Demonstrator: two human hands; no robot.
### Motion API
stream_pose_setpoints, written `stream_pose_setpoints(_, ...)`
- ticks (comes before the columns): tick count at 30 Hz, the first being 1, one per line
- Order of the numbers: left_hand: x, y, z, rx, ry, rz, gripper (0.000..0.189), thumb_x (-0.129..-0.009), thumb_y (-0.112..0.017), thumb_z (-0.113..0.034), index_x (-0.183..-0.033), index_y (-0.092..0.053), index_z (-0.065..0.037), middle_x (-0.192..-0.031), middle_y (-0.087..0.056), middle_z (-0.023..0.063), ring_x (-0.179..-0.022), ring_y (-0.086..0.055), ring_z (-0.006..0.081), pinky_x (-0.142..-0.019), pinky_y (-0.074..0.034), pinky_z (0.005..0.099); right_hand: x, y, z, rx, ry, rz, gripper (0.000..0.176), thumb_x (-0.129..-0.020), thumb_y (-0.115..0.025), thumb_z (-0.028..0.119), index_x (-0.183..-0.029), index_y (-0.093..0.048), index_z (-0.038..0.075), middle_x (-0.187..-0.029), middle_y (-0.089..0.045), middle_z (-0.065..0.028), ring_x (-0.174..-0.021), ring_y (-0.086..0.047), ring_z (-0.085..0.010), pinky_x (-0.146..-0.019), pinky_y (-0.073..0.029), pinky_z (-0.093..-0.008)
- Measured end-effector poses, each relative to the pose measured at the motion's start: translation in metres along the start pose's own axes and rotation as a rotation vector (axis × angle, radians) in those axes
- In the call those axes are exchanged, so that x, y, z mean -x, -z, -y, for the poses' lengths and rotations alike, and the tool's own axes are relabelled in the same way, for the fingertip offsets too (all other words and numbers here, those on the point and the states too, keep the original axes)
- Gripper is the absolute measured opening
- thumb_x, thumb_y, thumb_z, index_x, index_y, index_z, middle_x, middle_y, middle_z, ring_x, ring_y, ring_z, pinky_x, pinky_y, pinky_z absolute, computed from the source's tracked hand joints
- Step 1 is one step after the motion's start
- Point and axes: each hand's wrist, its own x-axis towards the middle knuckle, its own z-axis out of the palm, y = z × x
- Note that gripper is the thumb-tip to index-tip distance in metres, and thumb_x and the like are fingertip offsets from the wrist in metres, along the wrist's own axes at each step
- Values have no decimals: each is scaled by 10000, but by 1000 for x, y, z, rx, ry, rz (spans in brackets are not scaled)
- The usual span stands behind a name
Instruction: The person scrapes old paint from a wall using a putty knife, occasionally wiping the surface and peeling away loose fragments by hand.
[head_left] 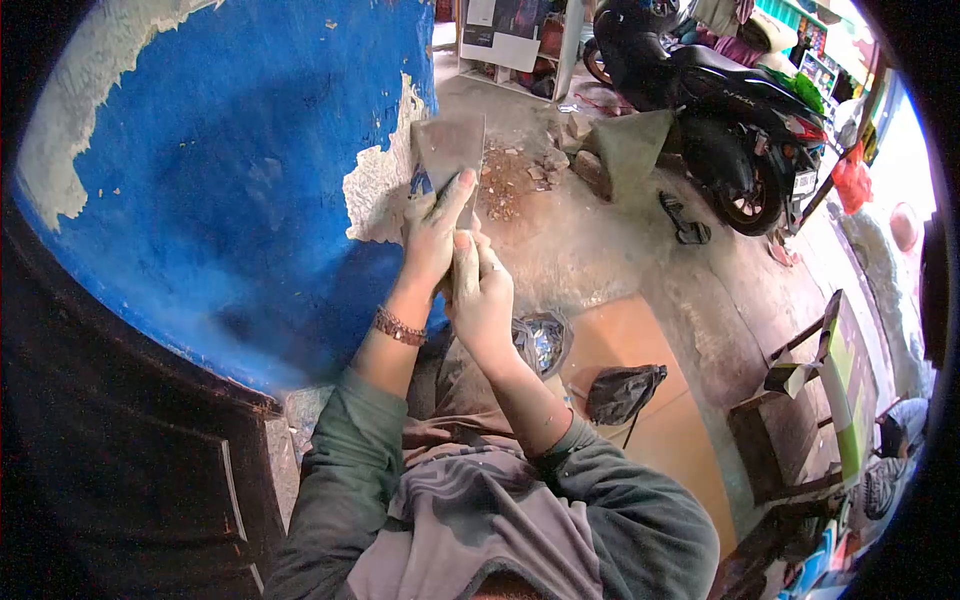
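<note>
Both hands hold a scraper (448, 143) up nr the R edge of the blue wall (250, 180).
Wall is big, w/ paint gone in pale spots. Black motorbike (735, 110) stands nr the floor's (690, 290) far R corner. Tan board (690, 440) lies on the floor, w/ a black bag (625, 393) nr its far end & a bag of bits (541, 343) by its L edge. Broken bits (512, 185) lie on the floor past the hands. L hand (432, 232), w/ bracelet (400, 327), is shut on the scraper, thumb on the flat blade. R hand (482, 300) is curled shut on its low end, just below L; handle mostly hid.
</note>
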Motion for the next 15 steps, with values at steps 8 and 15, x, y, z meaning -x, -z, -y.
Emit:
stream_pose_setpoints(8, -1, 4, -5, 98, 60, 80, 293, -867, -647, -328, -813, -635, -40, -632, -568, 9, -514, -540, 82, -472, -418, 222, 2, 4, 1, 192, 42, 41, 290, -995, -431, 287, -953, -559, 30, -573, -444, 40, -453, -375, -33, -412, -298, -209)
stream_pose_setpoints(15, 0, -1, -18, 218, 194, 67, 305, -874, -631, -350, -755, -598, -72, -605, -560, 20, -481, -558, 107, -439, -452, 258, 1, 6, 18, 67, -15, 65, 307, -986, -455, 288, -853, -545, 27, -566, -444, 41, -453, -383, -33, -406, -301, -203)
